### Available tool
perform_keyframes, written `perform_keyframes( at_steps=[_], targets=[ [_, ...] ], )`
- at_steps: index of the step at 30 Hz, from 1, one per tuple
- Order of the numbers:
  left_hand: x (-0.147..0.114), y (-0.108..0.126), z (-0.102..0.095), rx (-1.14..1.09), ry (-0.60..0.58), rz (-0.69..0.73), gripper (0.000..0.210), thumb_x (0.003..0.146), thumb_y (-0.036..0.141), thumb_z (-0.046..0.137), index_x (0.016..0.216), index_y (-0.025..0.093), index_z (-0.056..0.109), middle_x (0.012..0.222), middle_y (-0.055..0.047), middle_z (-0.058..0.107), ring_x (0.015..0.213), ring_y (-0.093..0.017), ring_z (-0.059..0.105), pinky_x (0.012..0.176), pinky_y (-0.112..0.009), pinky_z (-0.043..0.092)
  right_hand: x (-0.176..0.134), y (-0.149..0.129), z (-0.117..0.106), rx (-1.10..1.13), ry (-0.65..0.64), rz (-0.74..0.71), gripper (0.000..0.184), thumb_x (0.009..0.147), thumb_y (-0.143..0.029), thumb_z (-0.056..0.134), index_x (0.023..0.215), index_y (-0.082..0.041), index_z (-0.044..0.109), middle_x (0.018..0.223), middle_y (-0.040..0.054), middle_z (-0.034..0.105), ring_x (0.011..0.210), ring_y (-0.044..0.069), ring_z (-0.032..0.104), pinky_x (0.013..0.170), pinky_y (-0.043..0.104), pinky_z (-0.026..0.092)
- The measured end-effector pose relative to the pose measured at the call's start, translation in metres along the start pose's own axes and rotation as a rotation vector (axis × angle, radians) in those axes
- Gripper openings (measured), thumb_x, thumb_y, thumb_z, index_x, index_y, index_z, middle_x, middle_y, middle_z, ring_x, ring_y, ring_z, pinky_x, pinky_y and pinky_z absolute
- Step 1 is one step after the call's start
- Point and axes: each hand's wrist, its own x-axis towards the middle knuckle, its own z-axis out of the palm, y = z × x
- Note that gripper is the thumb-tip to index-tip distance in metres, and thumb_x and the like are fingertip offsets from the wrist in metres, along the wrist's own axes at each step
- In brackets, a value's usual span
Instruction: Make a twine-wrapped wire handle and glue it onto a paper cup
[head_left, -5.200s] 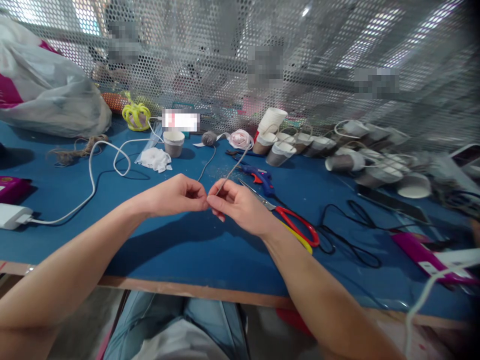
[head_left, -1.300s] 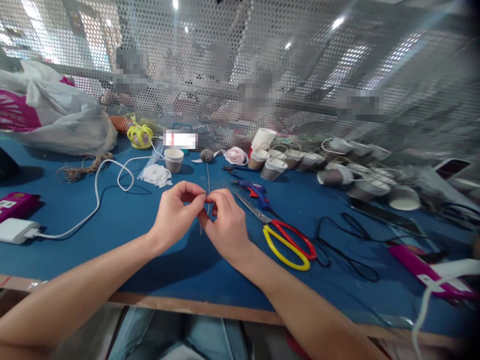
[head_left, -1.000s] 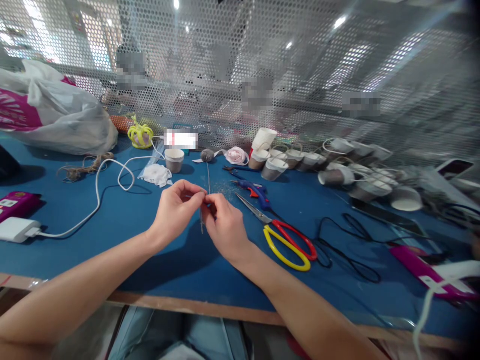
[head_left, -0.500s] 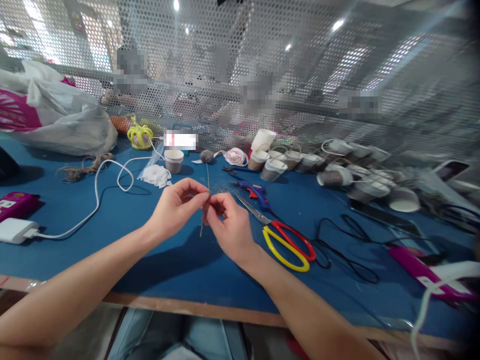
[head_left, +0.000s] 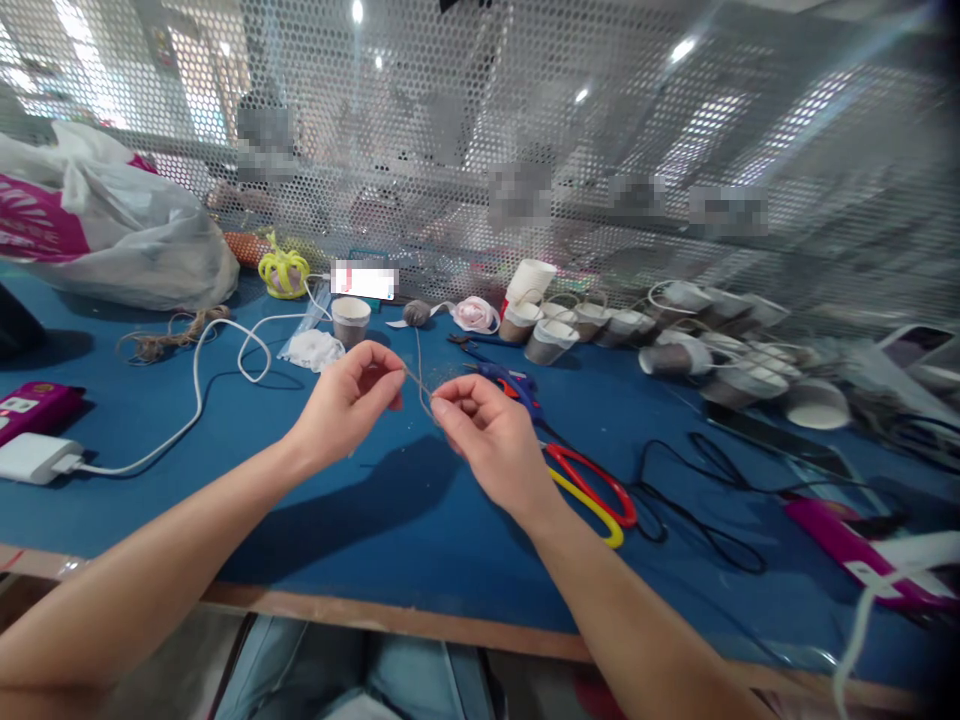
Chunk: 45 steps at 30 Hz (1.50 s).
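Over the middle of the blue table, a thin grey-brown cord (head_left: 417, 381) spans the short gap between my hands. My left hand (head_left: 355, 400) pinches it between thumb and forefinger. The fingers of my right hand (head_left: 486, 432) are closed on the cord too, a little lower. From there a strand runs back to a small grey ball of cord (head_left: 416, 313). Beside my right hand lie scissors (head_left: 592, 480) with red and yellow handles, their blades hidden under the hand. Just behind it is a blue glue gun (head_left: 517, 380), partly covered.
Grey-wrapped paper cups (head_left: 551, 341) with cord handles crowd the back right. One more cup (head_left: 350, 322) stands behind my left hand, near white lace (head_left: 313, 350) and a pink ribbon roll (head_left: 475, 314). A white cable (head_left: 196, 400) crosses the left; a black cord (head_left: 697, 520) loops on the right.
My hands have moved apart, the right one to the right and the left one slightly left and up, drawing the cord out between them. My right hand now covers the scissor blades.
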Motion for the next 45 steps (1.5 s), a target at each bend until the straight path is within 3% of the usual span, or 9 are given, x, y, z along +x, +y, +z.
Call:
perform_keyframes(
  at_steps=[5,14,22,27,31,39,45],
  targets=[
    [0.001,-0.005,0.0,0.237,-0.006,0.112,0.002,0.076,0.019,0.05,0.076,0.017,0.05,0.063,0.002,0.05,0.054,-0.008,0.045,0.05,-0.021,0.037,0.003,0.0,-0.007,-0.108,0.003,0.006,0.017,0.076,-0.031,0.055,0.074,-0.015,0.059,0.052,-0.0045,0.043,0.045,0.006,0.035,0.041,0.018,0.03],
    [-0.002,-0.006,0.002,0.397,0.035,0.179,0.004,0.075,0.015,0.048,0.074,0.017,0.051,0.068,0.0,0.052,0.06,-0.01,0.048,0.056,-0.023,0.04,0.0,-0.003,-0.004,-0.119,-0.008,0.021,0.019,0.076,-0.033,0.055,0.073,-0.015,0.058,0.049,-0.006,0.038,0.045,0.006,0.031,0.04,0.019,0.026],
    [-0.001,-0.01,0.004,0.257,0.057,0.086,0.002,0.072,0.017,0.052,0.074,0.017,0.052,0.066,0.001,0.054,0.058,-0.009,0.049,0.055,-0.022,0.04,-0.003,-0.006,-0.002,-0.138,-0.002,0.015,0.016,0.075,-0.031,0.054,0.071,-0.015,0.057,0.048,-0.0061,0.037,0.044,0.006,0.03,0.04,0.019,0.027],
    [0.001,-0.008,0.003,0.074,-0.029,-0.039,0.004,0.072,0.018,0.055,0.071,0.017,0.051,0.054,0.005,0.047,0.045,-0.006,0.042,0.045,-0.02,0.035,0.001,-0.001,-0.007,-0.162,0.043,-0.007,0.017,0.075,-0.031,0.055,0.07,-0.015,0.057,0.048,-0.0059,0.037,0.044,0.006,0.031,0.041,0.019,0.027],
    [0.001,-0.006,0.004,0.051,-0.081,-0.098,0.005,0.07,0.017,0.055,0.069,0.017,0.051,0.05,0.007,0.045,0.041,-0.005,0.039,0.041,-0.019,0.032,0.002,-0.001,-0.012,-0.198,0.064,-0.033,0.017,0.075,-0.031,0.055,0.071,-0.015,0.058,0.049,-0.0055,0.038,0.045,0.006,0.031,0.042,0.019,0.028],
    [0.0,-0.013,0.005,0.08,0.038,-0.085,0.005,0.07,0.019,0.056,0.072,0.017,0.053,0.055,0.005,0.049,0.043,-0.005,0.04,0.044,-0.02,0.034,-0.003,-0.002,-0.006,-0.257,-0.031,-0.031,0.015,0.076,-0.029,0.052,0.071,-0.016,0.057,0.05,-0.0051,0.039,0.045,0.006,0.033,0.042,0.019,0.03],
    [0.0,-0.012,0.005,0.159,0.048,-0.082,0.008,0.072,0.021,0.054,0.077,0.015,0.056,0.052,0.004,0.049,0.043,-0.006,0.04,0.043,-0.019,0.034,-0.002,0.001,-0.005,-0.293,-0.037,-0.087,0.014,0.078,-0.027,0.051,0.073,-0.015,0.056,0.05,-0.0056,0.038,0.046,0.006,0.032,0.043,0.018,0.03]
  ],
)
